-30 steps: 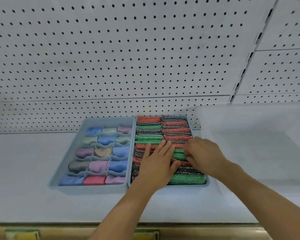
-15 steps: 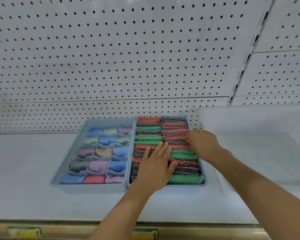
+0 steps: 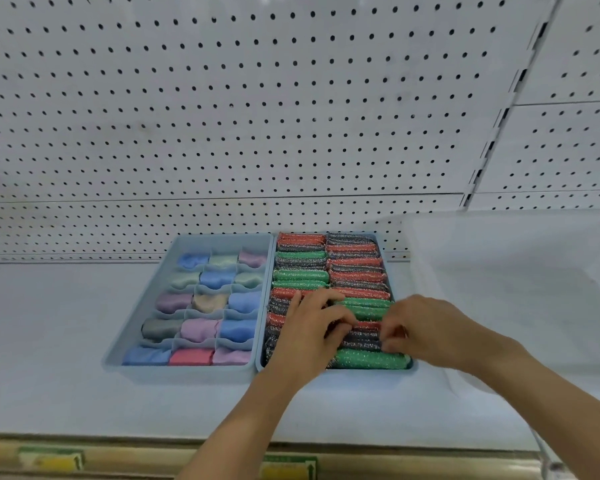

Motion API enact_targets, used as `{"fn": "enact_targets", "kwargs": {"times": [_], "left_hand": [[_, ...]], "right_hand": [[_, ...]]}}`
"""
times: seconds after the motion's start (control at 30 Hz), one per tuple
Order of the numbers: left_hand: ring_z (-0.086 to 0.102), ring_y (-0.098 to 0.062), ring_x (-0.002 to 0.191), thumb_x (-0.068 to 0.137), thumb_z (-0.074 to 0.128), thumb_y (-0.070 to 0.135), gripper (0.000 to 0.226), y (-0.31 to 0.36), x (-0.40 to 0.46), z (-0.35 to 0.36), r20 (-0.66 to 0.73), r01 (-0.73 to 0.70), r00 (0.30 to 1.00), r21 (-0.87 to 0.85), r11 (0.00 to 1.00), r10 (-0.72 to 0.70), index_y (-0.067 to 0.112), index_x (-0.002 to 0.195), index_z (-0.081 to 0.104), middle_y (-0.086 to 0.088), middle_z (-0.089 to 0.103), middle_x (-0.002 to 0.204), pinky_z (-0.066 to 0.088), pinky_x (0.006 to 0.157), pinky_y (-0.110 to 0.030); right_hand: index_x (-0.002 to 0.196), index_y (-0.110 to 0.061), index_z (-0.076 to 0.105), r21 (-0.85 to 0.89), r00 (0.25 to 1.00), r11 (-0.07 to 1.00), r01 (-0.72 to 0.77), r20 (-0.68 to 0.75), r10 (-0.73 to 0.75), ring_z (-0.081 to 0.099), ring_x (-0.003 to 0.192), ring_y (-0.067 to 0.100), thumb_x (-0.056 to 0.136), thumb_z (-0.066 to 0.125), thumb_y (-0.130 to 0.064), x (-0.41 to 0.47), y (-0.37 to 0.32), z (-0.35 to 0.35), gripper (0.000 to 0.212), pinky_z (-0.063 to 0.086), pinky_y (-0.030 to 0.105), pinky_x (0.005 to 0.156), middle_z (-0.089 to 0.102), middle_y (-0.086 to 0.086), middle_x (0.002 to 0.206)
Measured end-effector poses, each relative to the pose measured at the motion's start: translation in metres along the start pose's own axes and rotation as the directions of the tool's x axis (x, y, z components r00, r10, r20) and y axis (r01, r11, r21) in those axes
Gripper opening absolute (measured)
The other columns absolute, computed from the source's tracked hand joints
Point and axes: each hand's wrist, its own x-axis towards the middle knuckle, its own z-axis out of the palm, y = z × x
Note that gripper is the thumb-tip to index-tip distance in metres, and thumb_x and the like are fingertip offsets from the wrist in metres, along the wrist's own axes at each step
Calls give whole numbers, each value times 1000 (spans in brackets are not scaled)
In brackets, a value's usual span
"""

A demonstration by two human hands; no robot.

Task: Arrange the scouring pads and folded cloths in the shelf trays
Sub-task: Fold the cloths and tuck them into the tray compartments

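The white shelf (image 3: 66, 358) carries two pale blue plastic trays side by side and touching, with a white perforated back panel (image 3: 257, 116) behind them. The left tray (image 3: 142, 317), divided into small compartments, holds the folded cloths (image 3: 208, 301) in pastel blues, purples, greens and one red — each rolled into its own cell, and this tray looks finished. The right tray (image 3: 388, 271) is packed with glittery scouring pads (image 3: 300, 273) in red, green and dark silver, laid crosswise in two columns from the back wall to the front rim.

The step in hand appears to be tidying the near part of the right column. The left hand (image 3: 312, 337) lies over the pads near the tray's middle, its fingers curled down onto them, its grip apparently closing on a dark silver pad (image 3: 361, 341). The right hand (image 3: 426, 329) meets it from the right, fingertips bent and seeming to pinch the other end of that same pad, though exactly what each finger holds is hard to tell.

The next move probably calls for seating that pad level between the red pad behind it and the green pad (image 3: 368, 360) at the front rim — without dragging its neighbours askew.
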Motion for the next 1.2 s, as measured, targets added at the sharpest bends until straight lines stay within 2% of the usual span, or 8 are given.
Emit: {"fn": "enact_targets", "kwargs": {"times": [0.07,0.3,0.47,0.7,0.87,1.0,1.1,1.2], "left_hand": [[48,-5,116,91,65,29,9,-1,1,0,23,21,1000,2,1000,-21,31,98,70,14,57,116,25,114,-50],[53,-11,98,95,59,23,9,0,7,-8,47,17,999,74,997,-20,22,100,66,9,61,105,45,94,-34],[48,-14,96,96,53,17,3,5,11,-8,112,22,993,174,985,-42,16,95,55,4,50,104,43,90,-31],[47,-17,93,91,49,9,15,2,9,-2,83,33,995,160,987,-47,18,83,42,0,47,101,44,86,-34],[50,-12,92,95,52,11,10,2,8,-6,47,56,997,42,998,-58,16,86,54,5,51,101,45,86,-31],[50,1,104,90,66,24,2,3,-1,-23,45,20,999,-196,980,-11,23,89,68,13,55,106,36,92,-10],[46,1,111,84,73,32,6,0,-6,-22,141,-26,989,-76,997,36,26,88,73,14,53,112,33,94,-10],[47,-4,109,85,72,27,6,2,-7,-20,133,-27,991,17,999,24,21,85,71,10,54,111,38,93,-16]], "right_hand": [[96,-29,70,-57,1000,998,-7,0,7,59,89,9,88,59,-37,0,2,7,15,50,28,74,66,-12,94],[84,-22,63,-169,998,986,5,-63,-16,60,78,16,87,48,-24,-1,5,19,16,35,25,54,64,-7,86],[87,-23,60,-113,990,992,-50,-139,34,60,76,15,89,49,-23,2,8,16,11,45,27,61,64,-8,85],[83,-19,57,-222,989,973,-68,-145,36,58,70,16,85,44,-19,9,4,17,13,31,25,49,63,-5,82],[94,-29,63,-114,971,991,-71,-236,42,60,84,8,95,48,-31,2,4,15,15,46,25,65,64,-14,95],[91,-31,66,-26,982,1000,16,-186,-21,57,82,4,91,55,-40,-10,1,12,14,45,23,65,63,-16,89],[91,-24,64,-171,995,985,-3,-102,-15,58,85,14,90,51,-36,-8,-2,15,18,43,29,62,62,-8,92],[87,-20,61,-281,993,959,39,-96,-68,58,83,18,89,45,-24,-1,-6,16,16,29,29,56,61,-5,93]]}}
